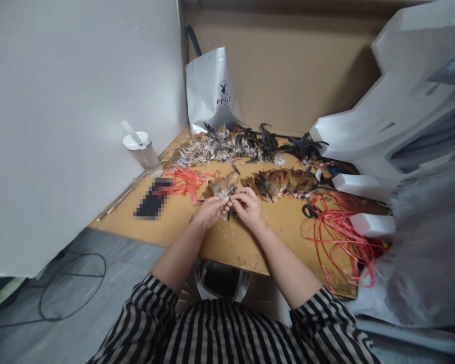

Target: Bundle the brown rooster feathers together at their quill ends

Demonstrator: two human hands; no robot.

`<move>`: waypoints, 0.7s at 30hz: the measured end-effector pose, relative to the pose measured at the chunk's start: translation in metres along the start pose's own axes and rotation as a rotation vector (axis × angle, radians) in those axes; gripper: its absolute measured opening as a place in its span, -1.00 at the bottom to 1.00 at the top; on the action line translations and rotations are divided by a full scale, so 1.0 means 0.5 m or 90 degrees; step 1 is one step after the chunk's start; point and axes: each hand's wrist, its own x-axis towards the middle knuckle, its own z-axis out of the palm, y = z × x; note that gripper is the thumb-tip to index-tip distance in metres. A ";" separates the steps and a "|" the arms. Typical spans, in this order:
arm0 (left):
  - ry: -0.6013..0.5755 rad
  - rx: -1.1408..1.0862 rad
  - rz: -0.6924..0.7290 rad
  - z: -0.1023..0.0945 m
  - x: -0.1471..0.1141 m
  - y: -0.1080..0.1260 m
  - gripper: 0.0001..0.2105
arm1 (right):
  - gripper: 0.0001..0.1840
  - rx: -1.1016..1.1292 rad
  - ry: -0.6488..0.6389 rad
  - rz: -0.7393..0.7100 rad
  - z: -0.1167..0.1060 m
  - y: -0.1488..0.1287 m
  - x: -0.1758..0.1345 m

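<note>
Pinching at the lower end of a small feather bunch (222, 184), the left hand (212, 210) and the right hand (251, 208) are meeting over the middle of the desk (246, 247), back from its near edge; thumbs and forefingers are closing tip to tip, though whether a quill or a thin tie is lying between them I cannot tell. With so fine a hold, the likeliest trouble is a slip: an uneven squeeze could be letting single feathers slide out or fan apart. To the right, a feather row (288, 183) is lying close by the right hand, so a wide sweep of those knuckles could be ruffling it or mixing its feathers in. Red strips (337, 232) are spilling over the desk's near right corner beside black scissors (309, 209); a sleeve (322, 308) catching a loop could be dragging both toward the floor. Near the left edge, a lidded cup (141, 149) is standing behind a second red tangle (189, 181), and a careless tug or elbow there could be tipping it.
</note>
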 end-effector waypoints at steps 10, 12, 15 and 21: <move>0.021 0.016 0.027 0.004 -0.002 0.001 -0.79 | -0.88 -0.032 -0.016 0.027 -0.005 -0.004 -0.001; 0.026 0.028 0.029 0.006 -0.003 0.002 -0.79 | -0.88 -0.035 -0.016 0.047 -0.003 -0.003 -0.002; 0.043 0.068 0.037 0.007 -0.003 0.002 -0.78 | -0.88 -0.034 -0.015 0.066 0.001 0.001 -0.002; 0.094 0.158 0.069 0.008 0.002 -0.003 -0.75 | -0.87 -0.043 -0.022 0.088 0.001 0.006 -0.001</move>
